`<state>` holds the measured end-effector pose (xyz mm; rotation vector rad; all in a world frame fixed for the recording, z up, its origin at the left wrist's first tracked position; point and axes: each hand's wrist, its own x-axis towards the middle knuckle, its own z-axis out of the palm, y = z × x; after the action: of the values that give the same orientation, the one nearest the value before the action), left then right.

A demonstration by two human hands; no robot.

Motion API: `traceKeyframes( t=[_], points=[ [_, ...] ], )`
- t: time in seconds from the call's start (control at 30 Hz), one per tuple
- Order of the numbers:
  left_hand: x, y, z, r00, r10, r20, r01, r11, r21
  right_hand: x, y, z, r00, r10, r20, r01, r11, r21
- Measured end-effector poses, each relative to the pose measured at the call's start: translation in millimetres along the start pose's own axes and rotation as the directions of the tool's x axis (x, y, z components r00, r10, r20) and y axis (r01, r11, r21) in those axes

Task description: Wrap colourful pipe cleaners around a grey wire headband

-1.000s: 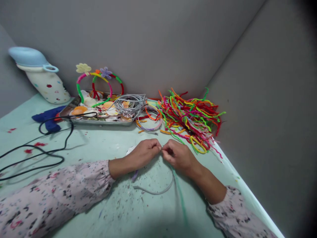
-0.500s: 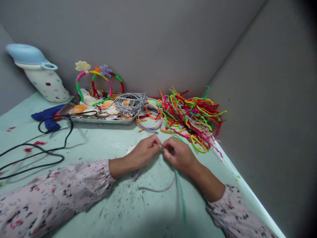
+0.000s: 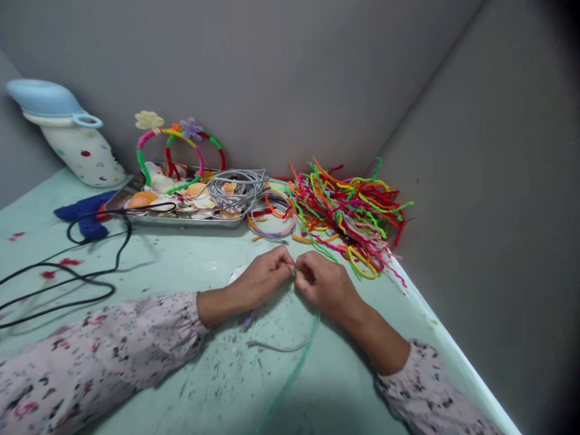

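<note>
My left hand (image 3: 263, 279) and my right hand (image 3: 324, 283) meet fingertip to fingertip on the pale green table (image 3: 190, 266), both pinched shut at one spot. A thin grey headband (image 3: 276, 347) curves from under my right hand toward me. A teal pipe cleaner (image 3: 294, 368) trails from the same pinch down toward the near edge. A bit of purple pipe cleaner (image 3: 247, 319) shows under my left wrist.
A heap of coloured pipe cleaners (image 3: 348, 211) lies at the back right corner. A metal tray (image 3: 181, 219) holds fabric flowers, grey headbands (image 3: 238, 187) and wrapped headbands (image 3: 172, 151). A blue glue gun (image 3: 84, 214) with black cord (image 3: 67, 284) lies left, beside a spotted jug (image 3: 72, 142).
The teal pipe cleaner's loose end has swung left across the table. The grey headband has shifted slightly left. Both hands stay pinched together at the same spot.
</note>
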<state>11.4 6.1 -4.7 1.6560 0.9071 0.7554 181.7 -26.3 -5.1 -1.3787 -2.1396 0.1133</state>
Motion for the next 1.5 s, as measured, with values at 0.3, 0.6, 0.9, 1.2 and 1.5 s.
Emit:
traceKeyframes(
  t=[0.3, 0.6, 0.9, 1.2, 1.5],
  points=[
    [-1.6, 0.1, 1.2, 1.000, -0.024, -0.007, 0.022, 0.972, -0.234, 9.8, -4.1, -16.8, 0.866, 0.307, 0.395, -0.497, 0.622, 0.605],
    [-4.3, 5.1, 1.0, 0.998, -0.051, 0.029, 0.057, 0.952, -0.300, 11.8, -5.5, -14.8, 0.870, 0.405, 0.282, -0.472, 0.514, 0.716],
    [-2.8, 7.0, 1.6, 0.996, -0.065, 0.055, 0.078, 0.957, -0.280, 9.8, 0.0, -19.8, 0.953, 0.302, 0.019, -0.246, 0.737, 0.629],
    [-1.7, 14.3, -0.4, 0.987, -0.144, 0.075, 0.162, 0.919, -0.361, 10.5, 6.0, -28.8, 0.982, 0.087, -0.165, -0.026, 0.938, 0.345],
    [-3.8, 13.6, -1.2, 0.992, -0.104, 0.065, 0.120, 0.934, -0.337, 10.3, 5.4, -18.1, 0.942, 0.295, 0.160, -0.330, 0.724, 0.606]
  ],
)
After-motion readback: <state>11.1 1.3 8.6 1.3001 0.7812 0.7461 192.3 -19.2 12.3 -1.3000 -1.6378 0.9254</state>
